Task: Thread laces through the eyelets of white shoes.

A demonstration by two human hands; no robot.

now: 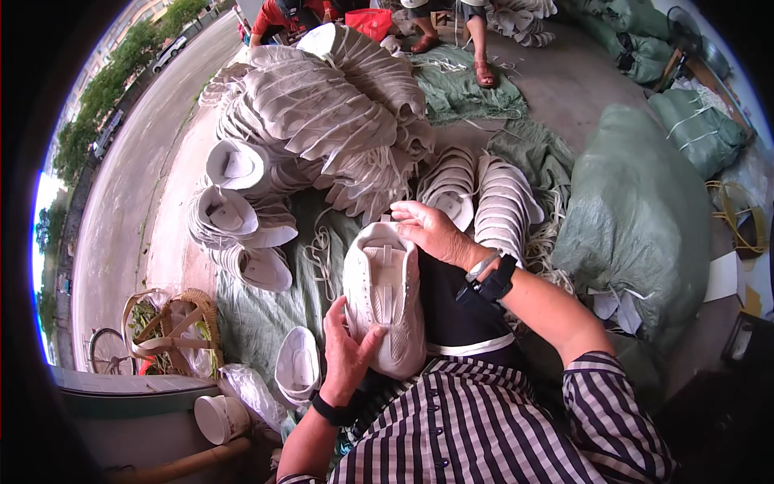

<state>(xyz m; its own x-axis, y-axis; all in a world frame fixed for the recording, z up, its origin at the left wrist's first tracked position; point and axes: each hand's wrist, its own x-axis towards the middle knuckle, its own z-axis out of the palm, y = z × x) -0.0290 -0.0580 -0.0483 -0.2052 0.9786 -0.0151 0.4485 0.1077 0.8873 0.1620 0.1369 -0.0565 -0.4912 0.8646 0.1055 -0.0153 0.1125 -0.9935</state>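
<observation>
While the person sits on the ground, the biggest thing near is a large green sack (637, 218) at the right side, with more green sacks behind it. In front lies a big heap of white shoe uppers (322, 105), stacked like fans, and smaller rows of the same pieces (504, 202) stand just beyond the hands. A green cloth (258, 315) covers the floor under them, and loose white laces (322, 250) lie on it.

On the lap, over a dark cloth, rests one white shoe (384, 298). Its long axis runs away from the body, with one end near the striped shirt (484, 427) and the other end pointing toward the heap.

The left hand (348, 348) holds the near end from the left side, thumb on top and fingers curled around the edge. The right hand (431, 230) lies on the far end, fingers bent and pressing on the opening; it wears a black watch (496, 282) on the wrist. Both hands touch the shoe, so neither is nearer.
</observation>
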